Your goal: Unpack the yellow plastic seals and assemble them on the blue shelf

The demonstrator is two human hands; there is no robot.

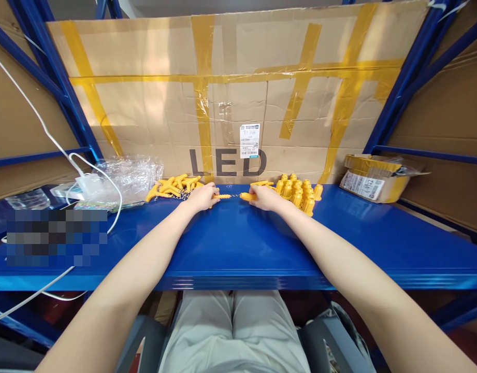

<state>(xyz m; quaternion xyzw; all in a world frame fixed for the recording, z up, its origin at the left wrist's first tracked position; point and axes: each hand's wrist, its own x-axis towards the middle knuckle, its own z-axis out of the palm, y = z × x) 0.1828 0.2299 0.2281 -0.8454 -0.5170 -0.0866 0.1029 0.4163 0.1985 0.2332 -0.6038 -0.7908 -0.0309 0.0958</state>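
If tugged sideways, could snag chain [235,195] in left pile [168,186] or, through a stray brush, topple right cluster [296,199]. Observe left hand [201,198] closed on yellow rod [223,196], right hand [264,198] on yellow grip [247,196], hands apart, chain between, over blue shelf [238,238]. Note taped cardboard [156,119] behind, box [393,186] at right, white cable [47,132] at left.

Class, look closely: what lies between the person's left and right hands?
The head view shows a slim yellow piece at the left hand, a thicker yellow piece at the right hand, and a chain-like strand between them.
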